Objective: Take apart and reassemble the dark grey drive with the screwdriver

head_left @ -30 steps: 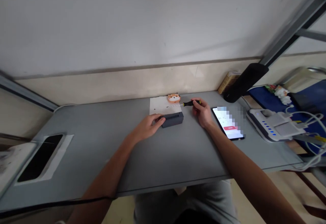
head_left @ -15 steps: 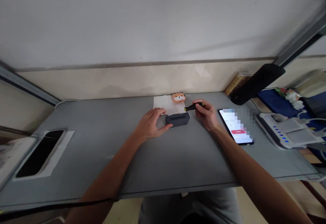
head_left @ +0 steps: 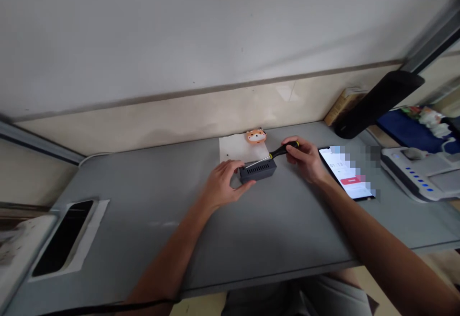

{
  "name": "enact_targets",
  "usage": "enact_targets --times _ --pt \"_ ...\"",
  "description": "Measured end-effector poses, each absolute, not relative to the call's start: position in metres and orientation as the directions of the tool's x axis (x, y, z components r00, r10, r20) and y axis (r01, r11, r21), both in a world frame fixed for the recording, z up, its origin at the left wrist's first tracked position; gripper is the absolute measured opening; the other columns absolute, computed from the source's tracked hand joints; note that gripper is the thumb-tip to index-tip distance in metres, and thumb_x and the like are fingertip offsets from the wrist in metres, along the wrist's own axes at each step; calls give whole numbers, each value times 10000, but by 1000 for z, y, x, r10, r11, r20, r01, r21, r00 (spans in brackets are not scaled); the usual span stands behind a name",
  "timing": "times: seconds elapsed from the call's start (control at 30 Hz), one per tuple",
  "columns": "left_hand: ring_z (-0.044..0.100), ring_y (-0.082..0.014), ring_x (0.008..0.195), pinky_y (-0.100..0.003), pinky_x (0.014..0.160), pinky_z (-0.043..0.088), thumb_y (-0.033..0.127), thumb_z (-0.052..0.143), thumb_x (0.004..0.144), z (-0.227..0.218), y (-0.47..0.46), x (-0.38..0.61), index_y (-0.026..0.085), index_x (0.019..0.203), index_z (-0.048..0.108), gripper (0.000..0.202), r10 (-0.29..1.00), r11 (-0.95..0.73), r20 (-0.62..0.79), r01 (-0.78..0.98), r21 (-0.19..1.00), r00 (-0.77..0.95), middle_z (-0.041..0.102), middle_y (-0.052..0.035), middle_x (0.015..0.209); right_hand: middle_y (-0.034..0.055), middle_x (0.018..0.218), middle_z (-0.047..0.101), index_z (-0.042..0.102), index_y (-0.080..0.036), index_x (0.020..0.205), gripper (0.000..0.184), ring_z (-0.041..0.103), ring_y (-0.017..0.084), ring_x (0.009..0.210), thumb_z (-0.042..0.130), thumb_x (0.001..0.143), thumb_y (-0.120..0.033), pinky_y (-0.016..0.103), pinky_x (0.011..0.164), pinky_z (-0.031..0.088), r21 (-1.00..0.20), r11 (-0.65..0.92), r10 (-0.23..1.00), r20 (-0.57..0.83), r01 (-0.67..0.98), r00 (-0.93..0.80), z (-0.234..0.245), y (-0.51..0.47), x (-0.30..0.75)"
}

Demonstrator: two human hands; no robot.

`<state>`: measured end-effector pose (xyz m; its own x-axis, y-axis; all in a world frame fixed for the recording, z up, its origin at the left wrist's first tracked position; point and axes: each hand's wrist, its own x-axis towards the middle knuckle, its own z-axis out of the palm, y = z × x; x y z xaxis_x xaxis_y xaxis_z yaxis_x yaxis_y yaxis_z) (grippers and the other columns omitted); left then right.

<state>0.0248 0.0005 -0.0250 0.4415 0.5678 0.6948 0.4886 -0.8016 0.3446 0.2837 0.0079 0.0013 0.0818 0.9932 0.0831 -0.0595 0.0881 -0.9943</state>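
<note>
A small dark grey box (head_left: 258,171) with a row of vent slots lies on the grey table (head_left: 251,229). My left hand (head_left: 225,185) grips its left end, fingers curled round it. My right hand (head_left: 305,158) is closed on the black and yellow handle of a screwdriver (head_left: 273,154). The thin shaft slants down to the left, its tip over the box's top near my left fingers. Behind the box lies a white sheet of paper (head_left: 239,147) with a small orange animal figure (head_left: 256,136) on its far edge.
A lit phone (head_left: 347,172) lies right of my right hand. Farther right sit a white power strip (head_left: 417,177) and a black lamp head (head_left: 377,102). A rectangular cut-out (head_left: 63,237) opens in the table's left end. A wall closes the back.
My right hand has lifted the screwdriver off the paper and swung its tip down onto the box's top. My left hand has closed more firmly round the box's left end.
</note>
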Motion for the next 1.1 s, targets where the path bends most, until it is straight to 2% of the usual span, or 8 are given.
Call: enact_targets --times 0.2,0.57,0.73,0.93,1.1 --pt "725 -176 808 -317 760 587 363 669 959 -22 -1 26 206 1048 571 206 570 -802 695 483 353 439 731 -39 893 -44 593 462 697 -228 851 371 372 101 500 829 674 -525 277 484 252 -994 94 991 88 -55 105 -1 6 288" --pt "718 -167 761 -298 737 586 364 703 953 -25 3 26 204 1048 604 211 522 -824 748 470 317 411 747 -34 864 -30 620 511 723 -220 869 339 397 97 516 841 698 -487 270 497 254 -993 98 992 92 -71 85 -5 8 291" --pt "727 -164 743 -298 724 578 352 683 968 -22 5 28 196 1032 602 187 467 -848 785 457 268 407 764 -33 862 -37 604 488 725 -221 860 306 387 97 514 836 697 -455 273 505 248 -993 91 992 84 -72 89 -6 7 291" --pt "721 -154 683 -290 691 570 319 687 956 -22 7 31 199 910 602 154 430 -863 806 449 234 407 762 -16 798 -45 582 473 712 -224 834 320 383 100 506 841 656 -455 280 503 220 -991 102 988 91 -86 123 -4 7 287" --pt "725 -153 675 -285 692 584 323 689 949 -25 7 32 199 939 614 145 432 -850 811 477 222 393 766 -15 798 -50 566 461 697 -227 821 336 369 96 491 843 630 -461 279 496 207 -986 100 985 79 -131 155 -3 4 284"
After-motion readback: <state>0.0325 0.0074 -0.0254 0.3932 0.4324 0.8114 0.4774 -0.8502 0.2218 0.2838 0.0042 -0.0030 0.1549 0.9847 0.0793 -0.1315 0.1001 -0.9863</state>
